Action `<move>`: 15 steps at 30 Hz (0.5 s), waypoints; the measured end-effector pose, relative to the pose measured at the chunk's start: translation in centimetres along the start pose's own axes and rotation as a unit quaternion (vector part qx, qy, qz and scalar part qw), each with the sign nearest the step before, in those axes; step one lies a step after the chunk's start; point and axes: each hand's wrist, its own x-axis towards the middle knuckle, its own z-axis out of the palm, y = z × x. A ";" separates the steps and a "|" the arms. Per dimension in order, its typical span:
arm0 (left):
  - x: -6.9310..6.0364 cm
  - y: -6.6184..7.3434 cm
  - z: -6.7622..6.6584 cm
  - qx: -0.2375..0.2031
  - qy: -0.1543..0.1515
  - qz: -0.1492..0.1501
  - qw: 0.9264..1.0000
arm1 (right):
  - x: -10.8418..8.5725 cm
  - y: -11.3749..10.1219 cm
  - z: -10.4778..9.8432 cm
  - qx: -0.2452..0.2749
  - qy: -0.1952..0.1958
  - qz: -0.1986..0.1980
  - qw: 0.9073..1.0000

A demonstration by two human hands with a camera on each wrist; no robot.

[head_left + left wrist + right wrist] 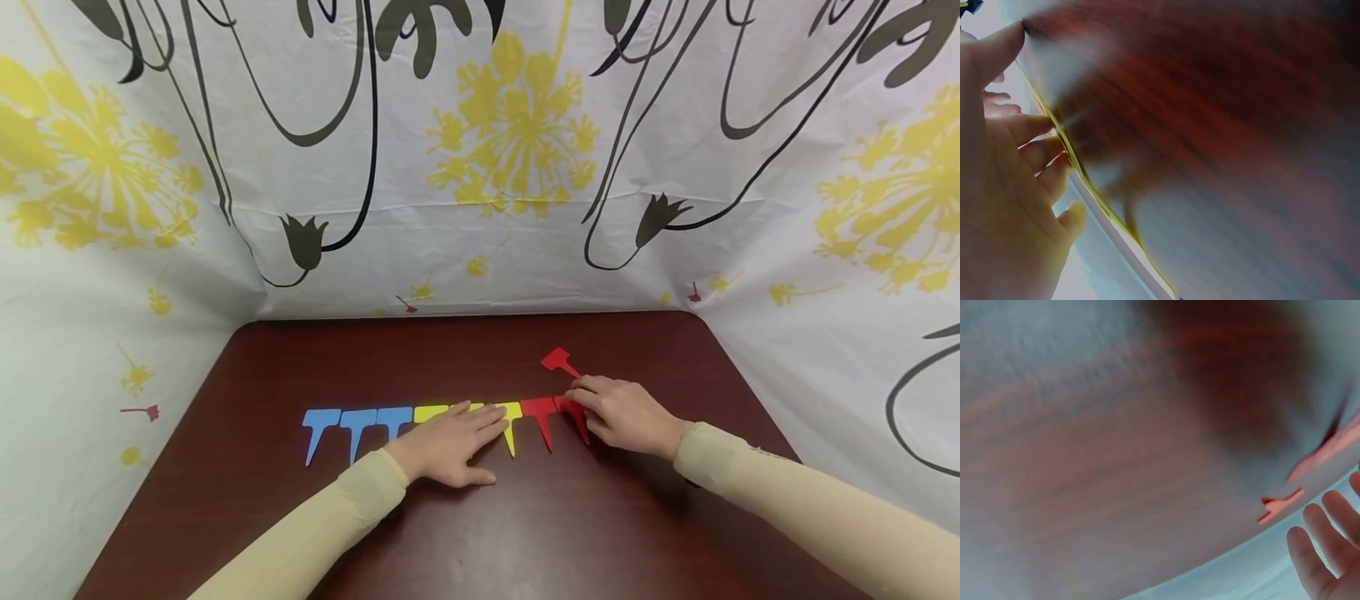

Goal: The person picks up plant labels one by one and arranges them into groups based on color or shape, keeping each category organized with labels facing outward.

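Observation:
T-shaped plastic plant labels lie side by side in a row on the table, stems toward me. From the left come three blue labels (321,419), then yellow labels (512,412), then two red labels (538,408). My left hand (453,446) rests palm down over the yellow labels with its fingers straight, hiding parts of them. At the row's right end my right hand (626,414) touches the last red label (577,421), partly covering it. Its fingers look extended in the right wrist view. Beyond that hand lies a loose red label (557,359), its stem pointing toward the fingers.
The dark brown wooden table (525,533) has rounded far corners. A white curtain (465,275) printed with yellow and grey flowers surrounds it at the back and both sides.

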 end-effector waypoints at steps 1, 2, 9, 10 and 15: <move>0.0 0.0 0.0 0.003 0.000 -0.001 1.000 | 0.2 0.1 -0.2 -0.001 0.004 0.007 1.000; 0.1 0.1 0.0 0.007 -0.001 -0.003 1.000 | 0.3 0.3 -0.3 -0.002 0.008 0.014 1.000; 0.4 0.1 -0.4 0.027 -0.004 -0.009 1.000 | 1.0 1.4 -1.1 0.006 0.033 0.063 0.997; 0.4 0.1 -0.4 0.027 -0.005 -0.010 1.000 | 1.1 1.5 -1.0 0.005 0.033 0.068 0.997; 0.3 0.2 -0.6 0.018 0.001 -0.015 1.000 | 1.7 2.2 -0.8 0.001 0.012 0.110 0.994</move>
